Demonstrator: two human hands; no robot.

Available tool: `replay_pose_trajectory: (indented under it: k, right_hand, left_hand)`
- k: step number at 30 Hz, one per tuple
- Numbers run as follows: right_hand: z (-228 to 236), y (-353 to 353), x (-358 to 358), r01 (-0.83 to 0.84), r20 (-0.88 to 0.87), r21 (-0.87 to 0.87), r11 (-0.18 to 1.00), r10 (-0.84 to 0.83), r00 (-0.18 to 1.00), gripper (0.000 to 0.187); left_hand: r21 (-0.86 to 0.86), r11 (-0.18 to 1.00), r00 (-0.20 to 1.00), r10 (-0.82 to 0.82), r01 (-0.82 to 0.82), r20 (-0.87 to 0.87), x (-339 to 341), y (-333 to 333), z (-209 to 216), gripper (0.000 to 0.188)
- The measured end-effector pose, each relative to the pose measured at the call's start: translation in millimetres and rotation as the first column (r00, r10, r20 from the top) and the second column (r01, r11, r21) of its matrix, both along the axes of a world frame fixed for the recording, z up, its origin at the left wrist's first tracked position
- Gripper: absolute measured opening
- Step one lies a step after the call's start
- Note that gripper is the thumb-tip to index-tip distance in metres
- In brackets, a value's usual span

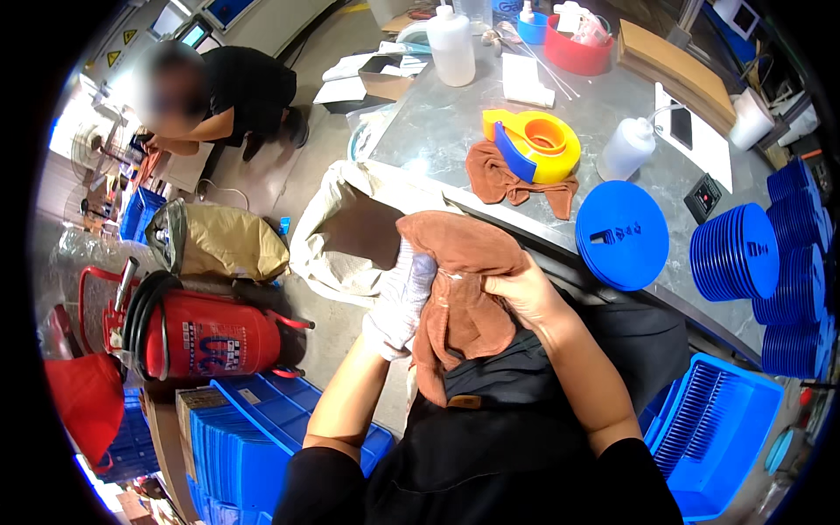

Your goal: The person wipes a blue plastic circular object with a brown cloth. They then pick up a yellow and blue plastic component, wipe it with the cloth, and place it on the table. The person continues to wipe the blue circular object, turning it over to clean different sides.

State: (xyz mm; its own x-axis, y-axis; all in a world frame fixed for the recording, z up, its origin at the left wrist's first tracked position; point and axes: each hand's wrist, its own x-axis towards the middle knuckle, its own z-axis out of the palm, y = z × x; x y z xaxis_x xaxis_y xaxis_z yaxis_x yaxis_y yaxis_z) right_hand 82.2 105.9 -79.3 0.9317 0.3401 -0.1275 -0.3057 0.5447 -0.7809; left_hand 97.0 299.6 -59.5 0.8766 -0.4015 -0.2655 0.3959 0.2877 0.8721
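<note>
A brown cloth (459,241) is stretched between my two hands above my lap, its lower part hanging in folds. My left hand (395,306), in a whitish glove, grips its left side. On the other side my bare right hand (529,293) pinches the fabric between thumb and fingers. The upper part of the cloth forms a rounded edge; whether anything lies under it is hidden. Just beyond the left hand stands an open white woven sack (315,236) with a dark inside.
On the grey metal table (420,131) are a yellow-and-blue tape dispenser (547,144) on another brown cloth, squeeze bottles (451,48) and stacked blue discs (621,236). A red wheeled extinguisher (214,337) stands at left, blue crates (726,437) at lower right. Another person (249,92) crouches at far left.
</note>
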Motion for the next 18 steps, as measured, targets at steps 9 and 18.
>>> replay_pose_trajectory:
  k: [9, 18]
  right_hand:
    - [7, 14, -11, 0.277, 0.157, -0.288, 0.916, -0.240, 0.958, 0.025]
    - [-31, 25, -12, 0.139, 0.283, -0.496, 0.857, 0.008, 0.959, 0.016]
  left_hand:
    - [0.601, 0.790, 0.857, -0.388, 0.119, 0.340, -5, 9, 17, 0.049]
    - [0.423, 0.903, 0.727, -0.238, -0.080, 0.644, -12, 25, -79, 0.054]
